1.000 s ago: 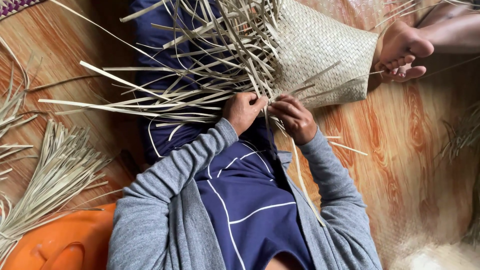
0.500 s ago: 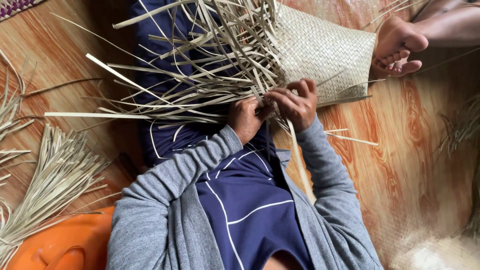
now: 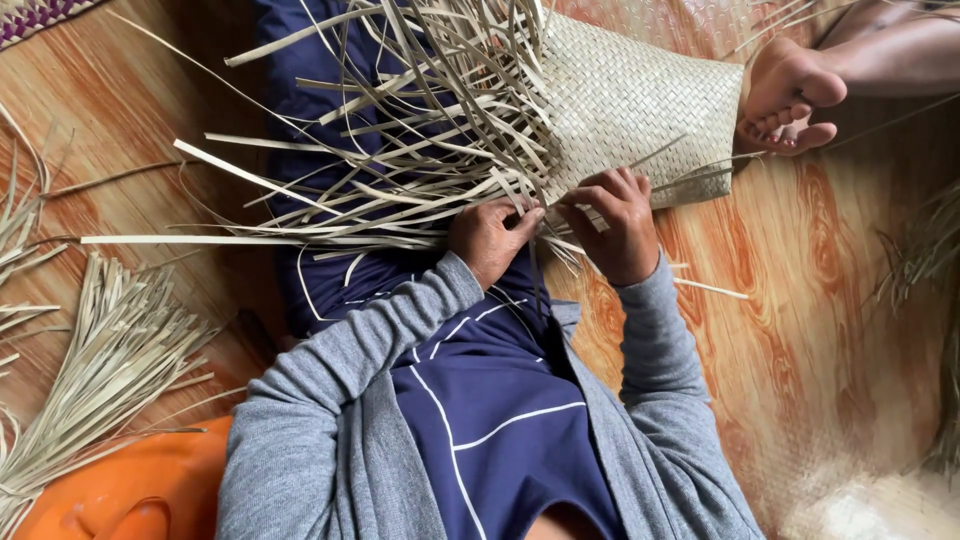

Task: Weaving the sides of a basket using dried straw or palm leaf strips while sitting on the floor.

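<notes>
Woven mat (image 3: pixel 640 100) rests on the lap — left hand (image 3: pixel 487 240) and right hand (image 3: pixel 615 222) each pinch its loose strips (image 3: pixel 400 170).

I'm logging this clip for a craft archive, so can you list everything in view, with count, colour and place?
Woven mat: one, pale straw, top centre over the lap, part-finished.
Loose strips: many, pale straw, fanning left from the mat's unwoven edge.
Bundle of strips: one, pale green-straw, on the floor at left.
Orange plastic item: one, bottom left corner; its kind is unclear.
Floor covering: one, wood-grain orange-brown, under everything.
Bare foot: one, top right beside the mat's edge.
Left hand: grips strips at the mat's lower edge, grey sleeve.
Right hand: fingers on the mat's lower edge, pinching strips.
</notes>
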